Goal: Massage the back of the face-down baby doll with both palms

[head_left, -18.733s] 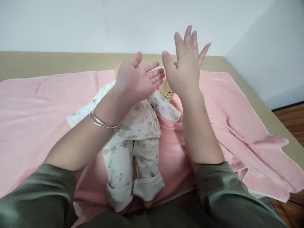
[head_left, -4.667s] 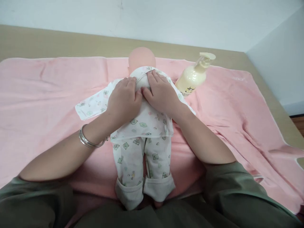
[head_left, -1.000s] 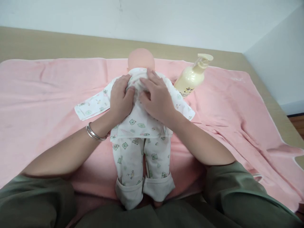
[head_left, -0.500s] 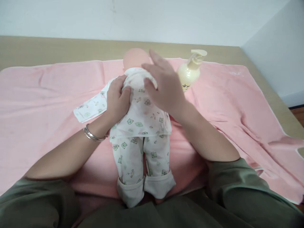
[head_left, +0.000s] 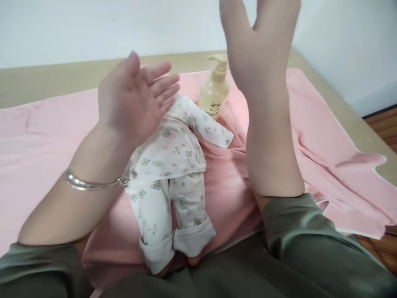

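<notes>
A baby doll (head_left: 172,161) in a white printed top and trousers lies face down or turned away, its feet toward me. My left hand (head_left: 133,95) is raised over the doll's upper left side, palm showing and fingers stretched out, holding nothing; it hides the doll's head and left sleeve. High at the top right my right hand (head_left: 259,45) is lifted with thumb and fingers apart, its fingertips cut off by the frame edge. Nothing shows in it. Just left of that hand stands a cream pump bottle (head_left: 214,91), behind the doll's right sleeve (head_left: 214,128).
A pink blanket (head_left: 325,153) with folds at the right covers much of the wooden table (head_left: 40,80). Pale walls (head_left: 77,29) rise behind and at the right. A wooden floor (head_left: 384,128) shows past the right table edge.
Both hands have come up off the doll, the left turning its palm into view, the right rising toward the top edge. The view has shifted, so the doll and bottle appear further left.
</notes>
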`<control>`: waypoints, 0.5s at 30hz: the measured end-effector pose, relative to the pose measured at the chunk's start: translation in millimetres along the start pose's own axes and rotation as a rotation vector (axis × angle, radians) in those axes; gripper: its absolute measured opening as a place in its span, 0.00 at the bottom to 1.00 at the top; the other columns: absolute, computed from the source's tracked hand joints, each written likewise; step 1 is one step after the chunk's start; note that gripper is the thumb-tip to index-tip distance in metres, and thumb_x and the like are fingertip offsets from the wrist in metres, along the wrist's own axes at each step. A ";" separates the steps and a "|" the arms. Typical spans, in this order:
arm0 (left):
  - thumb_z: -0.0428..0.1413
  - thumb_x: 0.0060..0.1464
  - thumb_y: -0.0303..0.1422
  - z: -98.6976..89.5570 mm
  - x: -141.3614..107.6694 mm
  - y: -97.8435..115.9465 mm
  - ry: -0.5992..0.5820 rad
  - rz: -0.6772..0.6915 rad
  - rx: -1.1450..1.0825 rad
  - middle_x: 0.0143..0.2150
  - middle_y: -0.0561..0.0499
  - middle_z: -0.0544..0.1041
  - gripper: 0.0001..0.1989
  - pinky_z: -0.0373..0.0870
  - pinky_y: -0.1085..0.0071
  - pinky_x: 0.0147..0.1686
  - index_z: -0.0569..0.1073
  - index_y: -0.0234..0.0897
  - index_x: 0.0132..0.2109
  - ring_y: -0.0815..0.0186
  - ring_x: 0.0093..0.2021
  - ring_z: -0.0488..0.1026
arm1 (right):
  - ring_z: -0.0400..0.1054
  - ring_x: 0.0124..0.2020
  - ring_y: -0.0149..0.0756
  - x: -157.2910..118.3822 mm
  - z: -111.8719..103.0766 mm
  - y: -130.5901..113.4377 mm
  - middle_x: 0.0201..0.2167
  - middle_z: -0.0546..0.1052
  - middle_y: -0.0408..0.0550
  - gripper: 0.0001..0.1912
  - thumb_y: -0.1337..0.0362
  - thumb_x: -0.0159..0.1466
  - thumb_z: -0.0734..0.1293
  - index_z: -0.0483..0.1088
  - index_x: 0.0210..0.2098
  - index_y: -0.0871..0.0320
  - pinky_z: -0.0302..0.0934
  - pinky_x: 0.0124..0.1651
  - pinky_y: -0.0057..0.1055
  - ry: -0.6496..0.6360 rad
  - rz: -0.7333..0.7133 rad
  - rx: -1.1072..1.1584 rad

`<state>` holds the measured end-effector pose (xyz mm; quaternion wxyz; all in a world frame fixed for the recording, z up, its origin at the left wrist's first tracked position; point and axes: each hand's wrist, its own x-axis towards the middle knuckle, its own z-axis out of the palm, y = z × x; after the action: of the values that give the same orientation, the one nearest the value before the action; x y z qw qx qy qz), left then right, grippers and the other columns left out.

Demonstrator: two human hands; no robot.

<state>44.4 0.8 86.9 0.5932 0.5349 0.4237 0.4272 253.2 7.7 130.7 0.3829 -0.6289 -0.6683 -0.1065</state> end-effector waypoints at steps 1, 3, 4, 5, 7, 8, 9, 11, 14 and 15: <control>0.34 0.75 0.49 11.7 5.3 7.0 -0.069 -0.065 -0.071 0.58 0.47 0.82 0.30 0.70 0.49 0.69 0.74 0.37 0.59 0.56 0.69 0.74 | 0.55 0.76 0.33 1.1 3.1 -1.8 0.73 0.66 0.44 0.28 0.63 0.76 0.57 0.60 0.73 0.62 0.39 0.80 0.35 -0.028 0.035 -0.086; 0.25 0.76 0.50 32.6 17.9 16.0 -0.148 -0.118 -0.219 0.57 0.41 0.81 0.38 0.71 0.51 0.67 0.69 0.27 0.63 0.56 0.68 0.74 | 0.40 0.82 0.38 1.7 10.0 -7.2 0.79 0.53 0.42 0.32 0.62 0.77 0.56 0.49 0.78 0.54 0.27 0.82 0.52 -0.179 0.123 -0.215; 0.23 0.75 0.49 41.4 24.2 18.2 -0.144 -0.129 -0.252 0.56 0.41 0.81 0.40 0.73 0.53 0.66 0.71 0.27 0.61 0.56 0.68 0.74 | 0.34 0.83 0.40 0.9 13.6 -9.7 0.81 0.45 0.41 0.33 0.63 0.78 0.55 0.44 0.79 0.51 0.24 0.82 0.57 -0.257 0.156 -0.248; 0.21 0.75 0.48 49.0 29.7 19.1 -0.130 -0.135 -0.258 0.55 0.41 0.82 0.41 0.73 0.54 0.66 0.73 0.30 0.59 0.56 0.68 0.74 | 0.30 0.83 0.41 -0.6 17.2 -11.6 0.82 0.42 0.42 0.33 0.62 0.79 0.54 0.42 0.80 0.51 0.23 0.82 0.59 -0.322 0.166 -0.239; 0.19 0.75 0.46 59.9 37.4 18.6 -0.087 -0.148 -0.211 0.52 0.42 0.83 0.43 0.73 0.50 0.67 0.78 0.35 0.54 0.54 0.69 0.72 | 0.40 0.82 0.47 -6.2 25.2 -12.8 0.80 0.52 0.52 0.28 0.60 0.80 0.52 0.54 0.77 0.58 0.27 0.81 0.63 -0.376 0.112 -0.142; 0.19 0.75 0.45 63.1 39.3 17.8 -0.079 -0.153 -0.187 0.50 0.42 0.83 0.43 0.70 0.46 0.68 0.79 0.35 0.53 0.52 0.71 0.70 | 0.50 0.79 0.52 -9.8 29.7 -12.2 0.75 0.63 0.57 0.26 0.60 0.80 0.52 0.64 0.71 0.63 0.30 0.81 0.64 -0.360 0.057 -0.100; 0.19 0.75 0.45 64.9 40.1 16.9 -0.082 -0.155 -0.173 0.50 0.42 0.82 0.44 0.68 0.41 0.69 0.79 0.34 0.54 0.49 0.72 0.67 | 0.58 0.75 0.55 -13.3 34.4 -11.1 0.67 0.73 0.60 0.25 0.61 0.79 0.52 0.72 0.63 0.66 0.35 0.80 0.65 -0.319 -0.004 -0.082; 0.20 0.75 0.45 64.9 39.6 15.3 -0.104 -0.165 -0.175 0.50 0.41 0.81 0.43 0.63 0.35 0.69 0.78 0.33 0.57 0.45 0.75 0.61 | 0.68 0.68 0.59 -19.1 44.2 -9.1 0.54 0.81 0.63 0.24 0.66 0.76 0.53 0.79 0.51 0.70 0.42 0.79 0.64 -0.217 -0.093 -0.131; 0.22 0.75 0.47 59.3 35.9 14.7 -0.119 -0.191 -0.229 0.53 0.41 0.81 0.41 0.61 0.37 0.72 0.77 0.38 0.58 0.47 0.77 0.57 | 0.74 0.60 0.58 -21.3 55.8 -9.8 0.48 0.83 0.62 0.23 0.69 0.74 0.54 0.81 0.45 0.69 0.47 0.78 0.61 -0.149 -0.100 -0.223; 0.22 0.75 0.47 56.9 33.8 15.2 -0.119 -0.188 -0.271 0.54 0.41 0.81 0.40 0.61 0.39 0.73 0.77 0.37 0.58 0.48 0.78 0.57 | 0.76 0.58 0.57 -20.6 58.0 -11.1 0.46 0.83 0.61 0.23 0.68 0.74 0.54 0.81 0.43 0.68 0.48 0.77 0.61 -0.143 -0.089 -0.236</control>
<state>107.6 18.7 104.4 0.7211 0.4324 0.3745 0.3908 219.3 26.2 81.5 0.2523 -0.6452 -0.7041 -0.1562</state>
